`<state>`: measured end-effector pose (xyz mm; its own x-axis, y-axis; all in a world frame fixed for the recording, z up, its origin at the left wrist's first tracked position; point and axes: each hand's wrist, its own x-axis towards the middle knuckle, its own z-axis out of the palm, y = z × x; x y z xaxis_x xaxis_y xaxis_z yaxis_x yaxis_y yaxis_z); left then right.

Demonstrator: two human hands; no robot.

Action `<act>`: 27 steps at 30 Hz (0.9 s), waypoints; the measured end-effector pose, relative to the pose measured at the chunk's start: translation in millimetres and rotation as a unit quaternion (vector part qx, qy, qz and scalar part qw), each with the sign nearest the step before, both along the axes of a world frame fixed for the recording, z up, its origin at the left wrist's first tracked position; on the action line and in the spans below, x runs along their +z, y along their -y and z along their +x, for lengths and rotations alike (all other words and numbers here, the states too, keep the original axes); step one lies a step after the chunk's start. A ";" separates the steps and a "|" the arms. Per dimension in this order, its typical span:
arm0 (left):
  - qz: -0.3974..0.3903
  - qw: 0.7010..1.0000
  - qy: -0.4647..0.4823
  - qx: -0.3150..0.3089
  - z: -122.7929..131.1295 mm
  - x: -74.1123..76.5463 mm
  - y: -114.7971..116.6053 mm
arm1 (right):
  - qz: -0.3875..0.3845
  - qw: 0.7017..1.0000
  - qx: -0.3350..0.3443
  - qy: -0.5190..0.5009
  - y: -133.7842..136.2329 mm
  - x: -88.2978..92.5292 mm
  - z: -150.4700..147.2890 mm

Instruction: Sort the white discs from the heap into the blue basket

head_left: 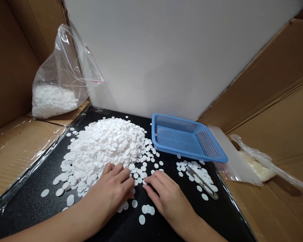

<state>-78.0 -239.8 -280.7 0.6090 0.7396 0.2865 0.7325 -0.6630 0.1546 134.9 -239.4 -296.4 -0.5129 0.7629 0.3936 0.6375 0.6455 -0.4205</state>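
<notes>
A big heap of small white round discs (106, 144) lies on a black mat (30, 201). My left hand (114, 188) rests palm down at the heap's near edge, fingers curled over loose discs. My right hand (166, 195) lies beside it, fingers stretched flat toward the left hand, fingertips touching scattered discs (141, 174). Whether either hand holds a disc is hidden. An empty blue mesh basket (189, 156) sits to the right of the heap. A small group of discs with metal tweezers (202, 181) lies in front of the basket.
A clear plastic bag (58, 87) partly filled with white discs stands on a cardboard flap at the back left. Another clear bag (257, 164) lies on cardboard at the right. Cardboard walls enclose both sides; a white wall stands behind.
</notes>
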 end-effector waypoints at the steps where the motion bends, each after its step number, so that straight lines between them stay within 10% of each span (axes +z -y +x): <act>1: 0.004 1.000 0.000 -0.009 0.9 0.9 -0.1 | 0.001 1.000 0.004 -0.002 0.5 0.5 0.2; 11: 0.022 0.997 0.027 -0.076 1.6 5.4 1.3 | -0.211 0.975 0.003 -0.071 8.8 23.0 3.1; 27: -0.052 0.995 0.079 -0.018 10.5 -1.7 -2.9 | -0.177 0.984 0.015 -0.029 2.6 16.2 9.9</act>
